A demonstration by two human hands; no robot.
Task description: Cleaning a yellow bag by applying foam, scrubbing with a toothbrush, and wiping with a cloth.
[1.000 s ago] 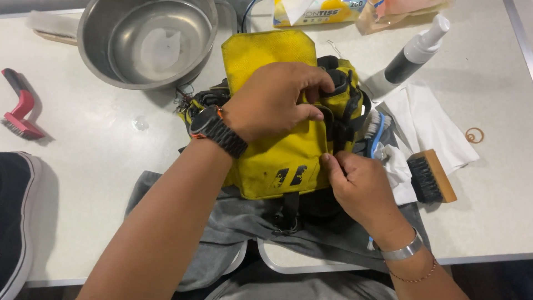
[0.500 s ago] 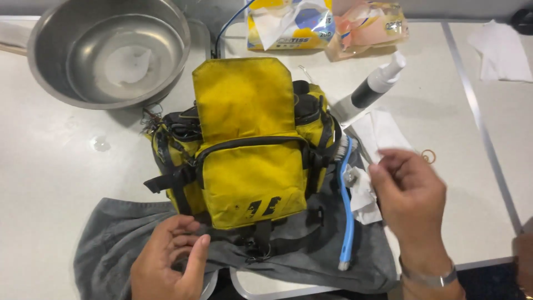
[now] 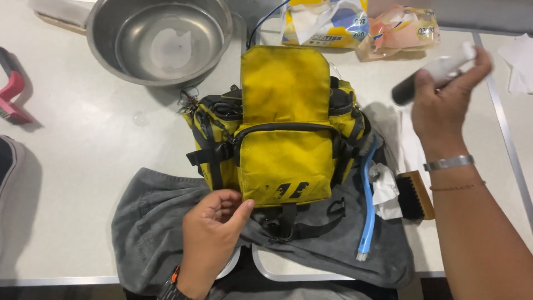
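Right hand (image 3: 444,105), upper right, gripped a bottle (image 3: 433,72). Left hand (image 3: 214,228), lower centre, loosely curled, touched the yellow bag (image 3: 286,161) lying on a grey cloth (image 3: 150,222).

Up top sits a steel bowl (image 3: 161,41) on the white table (image 3: 83,161) — round, shiny, a little pale puddle or scrap in its bottom. Just past its left rim lies a wooden-backed brush (image 3: 55,14), mostly cut off by the frame. Far left, a red and black tool (image 3: 12,94) rests at the table edge. Along the back edge sit two soft packs side by side — a yellow and blue tissue pack (image 3: 322,23) and a peach-coloured plastic pack (image 3: 401,30), touching. Lower right, a small wooden brush (image 3: 415,195) with dark bristles lies flat, a crumpled white tissue (image 3: 386,191) just beside it.
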